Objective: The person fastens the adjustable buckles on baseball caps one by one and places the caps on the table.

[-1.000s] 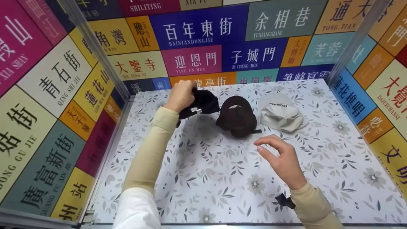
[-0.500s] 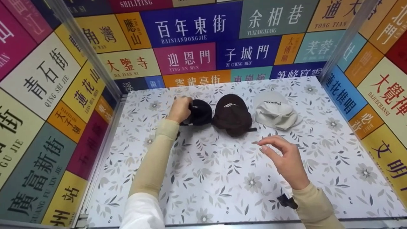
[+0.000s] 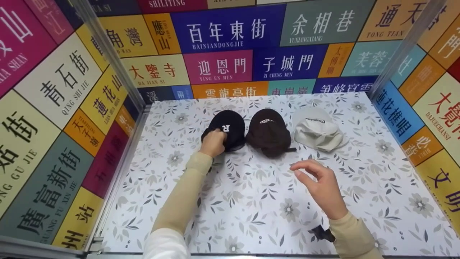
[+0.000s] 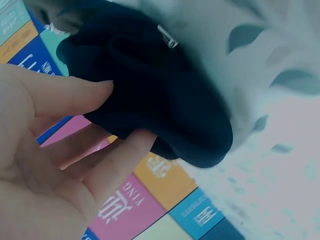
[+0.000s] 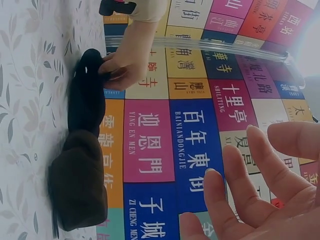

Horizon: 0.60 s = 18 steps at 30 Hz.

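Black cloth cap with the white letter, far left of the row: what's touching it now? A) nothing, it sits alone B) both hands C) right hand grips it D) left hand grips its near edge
D: the left hand grips the near edge of the black cloth cap with the white letter, while the right hand hangs above the floral table, holding nothing.
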Each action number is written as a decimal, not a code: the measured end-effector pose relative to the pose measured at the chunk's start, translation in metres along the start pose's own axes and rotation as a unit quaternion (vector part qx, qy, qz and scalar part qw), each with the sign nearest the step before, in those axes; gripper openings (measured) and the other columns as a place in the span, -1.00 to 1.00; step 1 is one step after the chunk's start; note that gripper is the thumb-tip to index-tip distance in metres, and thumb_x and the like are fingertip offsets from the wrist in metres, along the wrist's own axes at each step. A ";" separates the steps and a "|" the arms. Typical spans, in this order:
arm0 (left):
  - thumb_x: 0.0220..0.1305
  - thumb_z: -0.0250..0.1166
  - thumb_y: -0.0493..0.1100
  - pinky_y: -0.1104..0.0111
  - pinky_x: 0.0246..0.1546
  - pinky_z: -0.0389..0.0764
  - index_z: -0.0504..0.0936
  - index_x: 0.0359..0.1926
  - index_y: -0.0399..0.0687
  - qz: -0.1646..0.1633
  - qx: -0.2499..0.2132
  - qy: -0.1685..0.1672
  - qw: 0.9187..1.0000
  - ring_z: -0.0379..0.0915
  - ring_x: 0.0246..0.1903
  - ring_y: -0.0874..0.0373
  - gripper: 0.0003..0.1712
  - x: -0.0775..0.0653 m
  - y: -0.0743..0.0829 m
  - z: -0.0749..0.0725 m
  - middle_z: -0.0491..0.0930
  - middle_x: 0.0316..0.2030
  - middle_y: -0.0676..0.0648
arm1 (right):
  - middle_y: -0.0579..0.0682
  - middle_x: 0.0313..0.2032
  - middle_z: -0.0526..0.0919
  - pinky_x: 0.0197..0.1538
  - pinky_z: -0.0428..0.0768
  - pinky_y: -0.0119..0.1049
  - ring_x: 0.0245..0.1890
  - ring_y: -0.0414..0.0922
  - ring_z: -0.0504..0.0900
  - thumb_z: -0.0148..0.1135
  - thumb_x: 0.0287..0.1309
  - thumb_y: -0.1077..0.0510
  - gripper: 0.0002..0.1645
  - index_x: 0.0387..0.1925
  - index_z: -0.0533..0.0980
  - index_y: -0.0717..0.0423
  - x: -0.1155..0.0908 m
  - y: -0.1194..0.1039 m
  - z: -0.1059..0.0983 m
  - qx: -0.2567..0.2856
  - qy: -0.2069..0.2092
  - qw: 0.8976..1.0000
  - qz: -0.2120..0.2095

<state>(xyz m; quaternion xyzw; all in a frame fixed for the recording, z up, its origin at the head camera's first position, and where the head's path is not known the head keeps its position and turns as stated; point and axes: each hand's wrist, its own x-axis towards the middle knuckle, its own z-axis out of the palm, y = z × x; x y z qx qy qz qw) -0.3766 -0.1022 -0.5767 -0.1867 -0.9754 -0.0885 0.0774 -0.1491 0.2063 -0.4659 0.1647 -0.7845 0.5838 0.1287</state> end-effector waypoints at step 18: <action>-0.23 0.23 -0.22 0.02 -0.48 0.46 0.49 -0.58 0.08 -0.048 -0.003 -0.045 0.998 0.48 -0.40 -0.05 -0.89 -0.003 0.023 -0.011 0.52 -0.40 -0.04 | -0.07 -0.19 0.60 0.08 0.32 -0.33 -0.07 -0.15 0.49 0.24 0.07 0.20 -0.82 -0.22 0.61 0.01 0.018 0.034 -0.015 -0.055 0.015 0.998 0.018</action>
